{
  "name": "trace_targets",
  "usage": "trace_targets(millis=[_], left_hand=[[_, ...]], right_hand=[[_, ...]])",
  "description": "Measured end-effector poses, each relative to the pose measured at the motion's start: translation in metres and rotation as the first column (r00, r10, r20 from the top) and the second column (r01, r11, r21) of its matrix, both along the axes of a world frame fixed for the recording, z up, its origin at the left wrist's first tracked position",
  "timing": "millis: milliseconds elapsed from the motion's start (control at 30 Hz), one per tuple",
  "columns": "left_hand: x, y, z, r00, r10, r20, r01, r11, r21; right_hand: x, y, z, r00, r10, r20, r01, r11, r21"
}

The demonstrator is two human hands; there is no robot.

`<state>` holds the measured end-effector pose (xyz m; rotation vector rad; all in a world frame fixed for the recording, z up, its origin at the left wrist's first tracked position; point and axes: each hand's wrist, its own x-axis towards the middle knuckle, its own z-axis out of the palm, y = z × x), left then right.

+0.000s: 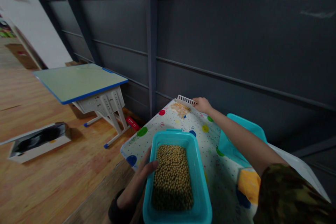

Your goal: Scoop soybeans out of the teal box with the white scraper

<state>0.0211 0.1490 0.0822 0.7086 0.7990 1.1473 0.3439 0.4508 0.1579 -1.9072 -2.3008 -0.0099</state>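
Note:
My left hand [140,178] grips the left rim of a teal plastic tub [201,182] filled with yellowish beans [172,176], thumb hooked over the edge. My right hand [202,105] is stretched to the far end of the table and is closed on a white slotted plastic piece [186,100]. Just beside it lies a small heap of beans [181,109] on the polka-dot tablecloth [194,124].
A second teal tub [246,126] sits under my right forearm at the table's right side. A dark grey panelled wall [236,42] runs behind the table. To the left are a blue-edged desk [78,82], a flat box [36,141] on the wooden floor, and a red object [132,123].

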Motion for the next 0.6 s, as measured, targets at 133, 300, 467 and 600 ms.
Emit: trace_targets(millis=[133, 300, 467, 600], left_hand=[[0.001, 0.000, 0.004, 1.000, -0.019, -0.010, 0.019, 1.000, -0.009], [-0.002, 0.001, 0.002, 0.999, -0.040, -0.030, 0.041, 0.999, 0.008], [-0.004, 0.004, -0.012, 0.998, -0.047, -0.039, 0.048, 0.998, 0.035], [-0.003, 0.004, -0.014, 0.999, -0.050, -0.015, 0.050, 0.998, 0.045]], right_hand=[[0.002, -0.003, -0.001, 0.998, 0.023, 0.053, -0.022, 0.999, -0.026], [0.003, -0.008, 0.000, 0.996, 0.037, 0.076, -0.034, 0.998, -0.044], [0.007, -0.017, 0.003, 0.994, 0.065, 0.085, -0.059, 0.996, -0.063], [0.009, -0.026, 0.001, 0.993, 0.088, 0.078, -0.081, 0.993, -0.088]])
